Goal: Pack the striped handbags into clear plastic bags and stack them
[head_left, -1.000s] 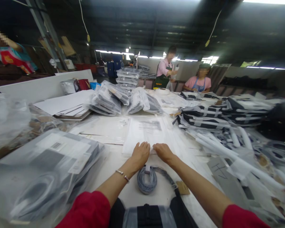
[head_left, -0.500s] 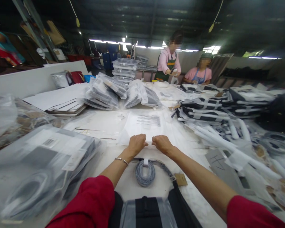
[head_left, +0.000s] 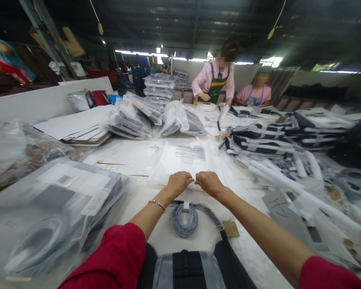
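My left hand and my right hand are closed, knuckles up, almost touching at the near edge of a clear printed plastic bag. Their fingertips pinch at that edge; the film between them is hard to make out. Below them lies a grey coiled cord with a white band, beside a dark strap carrying a brown tag. Nearest me is a black and grey bag, cut off by the lower frame edge.
A large plastic-wrapped package lies at left. Wrapped packages and flat boards stand behind it. Black and white bags and white foam tubes are piled at right. Two people in pink work across the table.
My hands have come closer together, the left one moving right. Across the table, the standing person has leaned forward and lowered both hands toward the table.
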Demonstrator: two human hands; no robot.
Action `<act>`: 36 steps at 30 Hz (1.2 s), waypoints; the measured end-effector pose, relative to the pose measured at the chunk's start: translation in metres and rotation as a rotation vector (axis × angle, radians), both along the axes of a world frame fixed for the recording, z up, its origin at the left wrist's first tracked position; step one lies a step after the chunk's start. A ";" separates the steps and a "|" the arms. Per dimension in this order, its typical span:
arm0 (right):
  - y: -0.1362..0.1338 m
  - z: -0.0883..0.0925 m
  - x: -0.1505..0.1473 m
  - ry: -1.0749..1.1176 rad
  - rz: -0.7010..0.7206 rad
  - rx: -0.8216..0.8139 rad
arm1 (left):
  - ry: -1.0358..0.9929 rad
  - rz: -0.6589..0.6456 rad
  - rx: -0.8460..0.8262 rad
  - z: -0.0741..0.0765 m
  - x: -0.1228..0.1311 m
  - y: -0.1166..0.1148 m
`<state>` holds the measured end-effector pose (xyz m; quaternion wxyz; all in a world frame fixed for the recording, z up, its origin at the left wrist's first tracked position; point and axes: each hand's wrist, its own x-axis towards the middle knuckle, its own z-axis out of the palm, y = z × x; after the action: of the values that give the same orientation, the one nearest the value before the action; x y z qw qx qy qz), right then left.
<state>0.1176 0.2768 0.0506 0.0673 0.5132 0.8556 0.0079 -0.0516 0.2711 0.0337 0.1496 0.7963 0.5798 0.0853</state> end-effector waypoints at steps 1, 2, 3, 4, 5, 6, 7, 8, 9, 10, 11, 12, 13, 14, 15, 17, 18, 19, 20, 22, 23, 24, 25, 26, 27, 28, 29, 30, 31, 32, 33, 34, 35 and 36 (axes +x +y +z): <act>0.000 0.001 0.000 0.009 0.004 0.004 | 0.001 0.008 -0.005 0.000 0.002 -0.001; 0.001 0.001 0.001 0.016 0.012 0.000 | 0.005 0.022 -0.012 0.000 0.004 -0.001; 0.001 0.002 0.002 0.020 0.021 -0.010 | 0.008 0.039 -0.017 -0.001 0.005 -0.001; 0.002 0.002 0.003 0.023 0.028 -0.024 | 0.012 0.056 -0.022 -0.002 0.006 0.000; 0.003 0.002 0.004 0.023 0.031 -0.039 | 0.014 0.073 -0.025 -0.004 0.007 0.000; 0.003 0.002 0.006 0.023 0.028 -0.050 | 0.014 0.088 -0.025 -0.005 0.007 0.000; 0.003 0.001 0.007 0.023 0.021 -0.055 | 0.013 0.099 -0.025 -0.006 0.008 0.001; 0.003 0.001 0.009 0.025 0.011 -0.052 | 0.010 0.105 -0.024 -0.007 0.008 0.001; 0.002 0.000 0.011 0.028 0.001 -0.045 | 0.006 0.106 -0.022 -0.007 0.009 0.000; 0.002 0.000 0.012 0.033 -0.007 -0.035 | -0.001 0.103 -0.019 -0.006 0.009 0.000; 0.001 -0.001 0.013 0.039 -0.014 -0.022 | -0.009 0.095 -0.016 -0.006 0.009 -0.001; 0.000 -0.001 0.013 0.044 -0.020 -0.009 | -0.018 0.084 -0.011 -0.005 0.010 -0.002; -0.001 -0.001 0.013 0.048 -0.026 0.005 | -0.025 0.073 -0.005 -0.005 0.010 -0.002; -0.002 -0.001 0.013 0.050 -0.033 0.018 | -0.029 0.062 0.000 -0.004 0.010 -0.003; -0.003 -0.001 0.013 0.049 -0.041 0.029 | -0.028 0.054 0.007 -0.004 0.010 -0.004; -0.004 -0.001 0.011 0.040 -0.061 0.045 | -0.017 0.050 0.025 -0.005 0.011 -0.005; -0.004 -0.001 0.011 0.033 -0.070 0.049 | -0.010 0.055 0.039 -0.005 0.012 -0.006; -0.005 -0.001 0.011 0.024 -0.077 0.050 | -0.005 0.063 0.057 -0.006 0.013 -0.007; -0.005 -0.001 0.011 0.016 -0.079 0.050 | -0.002 0.072 0.078 -0.006 0.013 -0.007; -0.006 0.001 0.012 -0.001 -0.077 0.050 | -0.002 0.081 0.119 -0.007 0.013 -0.010; -0.007 0.002 0.013 -0.009 -0.074 0.051 | -0.003 0.081 0.136 -0.008 0.013 -0.011; -0.009 0.002 0.014 -0.017 -0.071 0.053 | -0.004 0.078 0.149 -0.008 0.013 -0.012; -0.010 0.003 0.015 -0.025 -0.068 0.056 | -0.005 0.074 0.160 -0.008 0.012 -0.013; -0.012 0.003 0.016 -0.031 -0.068 0.061 | -0.007 0.070 0.168 -0.008 0.012 -0.014; -0.013 0.003 0.017 -0.036 -0.069 0.068 | -0.009 0.063 0.175 -0.007 0.012 -0.015; -0.015 0.003 0.017 -0.040 -0.072 0.075 | -0.013 0.053 0.181 -0.006 0.012 -0.016; -0.016 0.002 0.016 -0.043 -0.076 0.084 | -0.017 0.038 0.184 -0.006 0.012 -0.018; -0.017 0.001 0.015 -0.045 -0.080 0.093 | -0.021 0.019 0.185 -0.005 0.013 -0.019; -0.018 0.000 0.014 -0.047 -0.082 0.101 | -0.023 0.001 0.183 -0.004 0.014 -0.020; -0.019 -0.001 0.013 -0.047 -0.081 0.109 | -0.022 -0.012 0.176 -0.004 0.016 -0.022; -0.020 -0.002 0.011 -0.046 -0.077 0.116 | -0.017 -0.015 0.166 -0.004 0.016 -0.023; -0.021 -0.002 0.011 -0.044 -0.070 0.123 | -0.011 -0.008 0.152 -0.005 0.016 -0.025; -0.023 -0.002 0.011 -0.042 -0.062 0.131 | -0.005 0.010 0.138 -0.005 0.014 -0.026; -0.024 -0.002 0.012 -0.041 -0.056 0.141 | -0.001 0.039 0.126 -0.005 0.011 -0.027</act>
<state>0.1294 0.2527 0.0488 0.0486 0.5401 0.8367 0.0766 -0.0407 0.2443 0.0284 0.0980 0.7927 0.5886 0.1250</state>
